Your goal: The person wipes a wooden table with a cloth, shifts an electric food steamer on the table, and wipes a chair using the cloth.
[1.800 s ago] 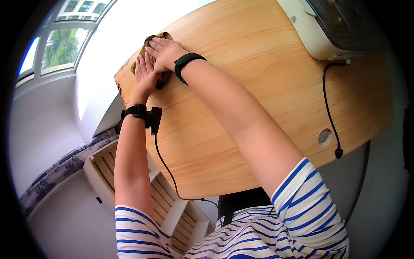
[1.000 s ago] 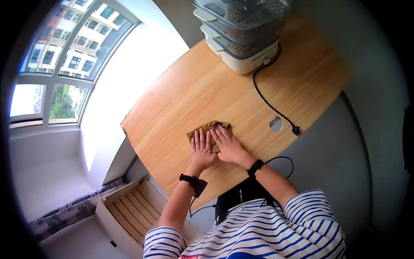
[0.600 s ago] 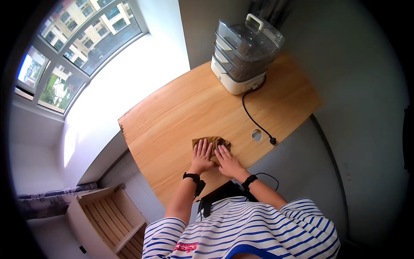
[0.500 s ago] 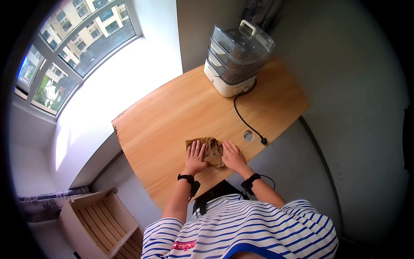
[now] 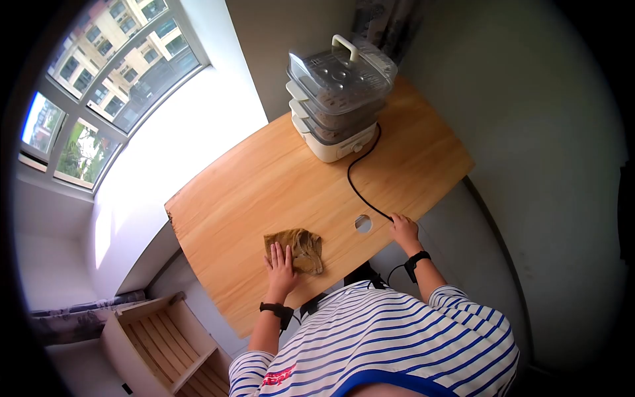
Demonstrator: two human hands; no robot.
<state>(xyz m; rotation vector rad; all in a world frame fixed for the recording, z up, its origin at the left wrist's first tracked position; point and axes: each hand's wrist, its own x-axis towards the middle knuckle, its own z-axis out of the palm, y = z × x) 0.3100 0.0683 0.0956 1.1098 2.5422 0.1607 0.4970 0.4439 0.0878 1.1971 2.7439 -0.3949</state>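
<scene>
A crumpled brown cloth (image 5: pixel 307 246) lies on the wooden table. My left hand (image 5: pixel 281 270) rests flat on the cloth's left part, fingers stretched out. Over at the table's near right edge, my right hand (image 5: pixel 405 233) is closed around the plug end of a black power cord (image 5: pixel 358 190); the plug itself is hidden by the fingers. That cord curves back to a white electric food steamer (image 5: pixel 334 147), which has stacked see-through tiers and a clear lid (image 5: pixel 340 73) with a pale handle.
The light wooden table (image 5: pixel 238 192) has a round cable hole (image 5: pixel 363 223) between my two hands. A white window sill (image 5: pixel 192 132) runs along the far left side. Below left stands a wooden slatted frame (image 5: pixel 155 347). A grey wall (image 5: pixel 529 132) rises at the right.
My right hand has left the cloth and moved right, closing on the cord's plug end. My left hand stays on the cloth. The view has shifted, so the steamer appears further left.
</scene>
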